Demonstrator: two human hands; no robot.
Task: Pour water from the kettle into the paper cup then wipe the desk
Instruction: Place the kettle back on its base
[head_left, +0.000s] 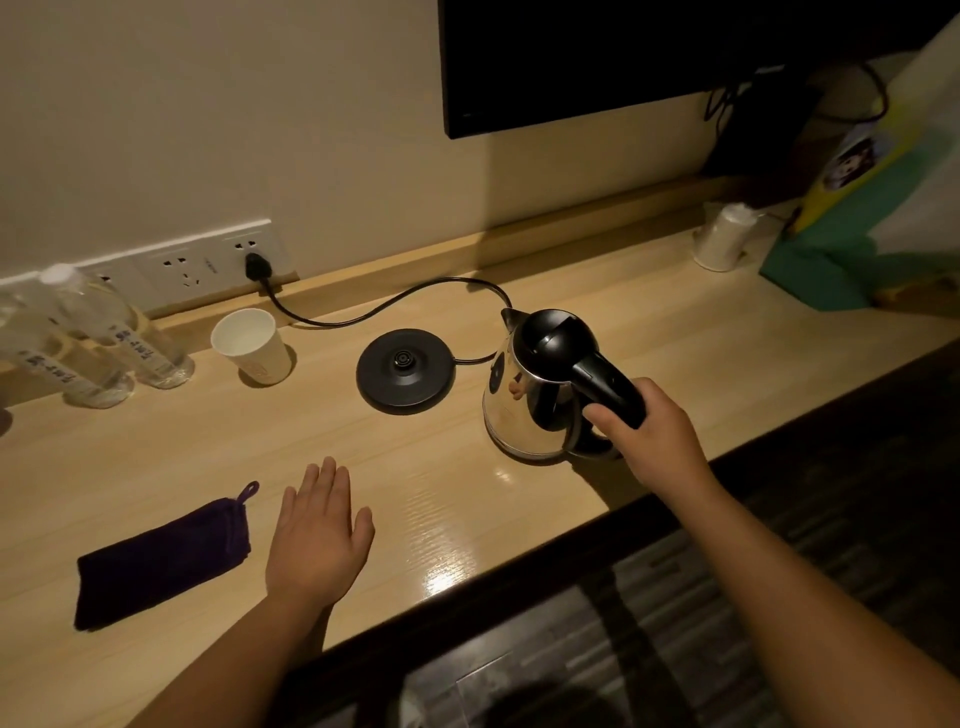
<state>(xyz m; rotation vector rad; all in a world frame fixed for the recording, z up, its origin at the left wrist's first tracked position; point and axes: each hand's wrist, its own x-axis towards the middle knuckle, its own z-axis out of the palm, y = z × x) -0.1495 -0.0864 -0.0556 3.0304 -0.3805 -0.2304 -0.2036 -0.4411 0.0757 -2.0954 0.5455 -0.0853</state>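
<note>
A steel kettle (524, 400) with a black lid and handle stands upright on the wooden desk (457, 499), to the right of its round black base (404, 370). My right hand (649, 436) is closed around the kettle's handle. A white paper cup (249, 345) stands upright at the back left, near the wall sockets. A folded dark purple cloth (161, 558) lies near the front left. My left hand (317, 535) rests flat and open on the desk just right of the cloth, touching nothing else.
Two clear water bottles (109, 338) stand at the far left. The base's black cord (384, 304) runs to a wall socket (257, 267). A wrapped cup (724, 239) and a green-yellow bag (872, 223) sit at the back right, under a dark screen (597, 57).
</note>
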